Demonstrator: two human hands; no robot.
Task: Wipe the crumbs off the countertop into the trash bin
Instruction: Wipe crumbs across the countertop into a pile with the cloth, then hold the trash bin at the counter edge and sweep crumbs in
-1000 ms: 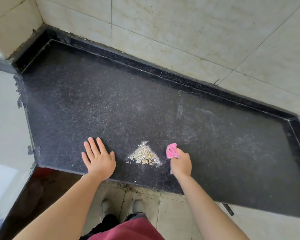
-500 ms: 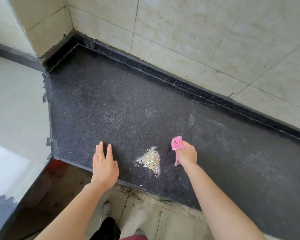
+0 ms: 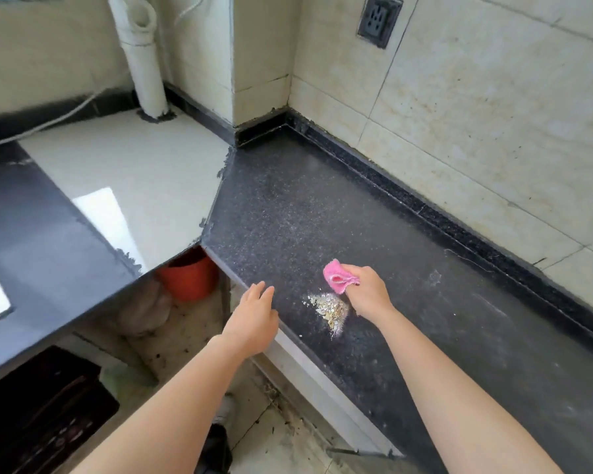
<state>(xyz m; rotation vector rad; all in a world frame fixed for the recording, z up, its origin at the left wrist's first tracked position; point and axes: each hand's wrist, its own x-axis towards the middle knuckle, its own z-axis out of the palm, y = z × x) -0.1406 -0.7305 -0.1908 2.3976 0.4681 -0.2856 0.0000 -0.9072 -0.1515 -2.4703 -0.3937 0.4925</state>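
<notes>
1. The right hand (image 3: 367, 295) is curled in a fist round a bunched pink cloth (image 3: 338, 277), which sticks out at the fist's 11 o'clock, low over the black speckled stone countertop (image 3: 322, 217).
2. A small pile of pale tan crumbs (image 3: 331, 307) lies just beside that fist, at its 8 o'clock, near the front edge.
3. The left hand (image 3: 254, 319) holds nothing, fingers relaxed and nearly straight, over the front edge at the pile's 9 o'clock; whether it touches cannot be told.
4. A round orange-red plastic bin (image 3: 189, 277) stands under the counter, at the left hand's 10 o'clock.
</notes>
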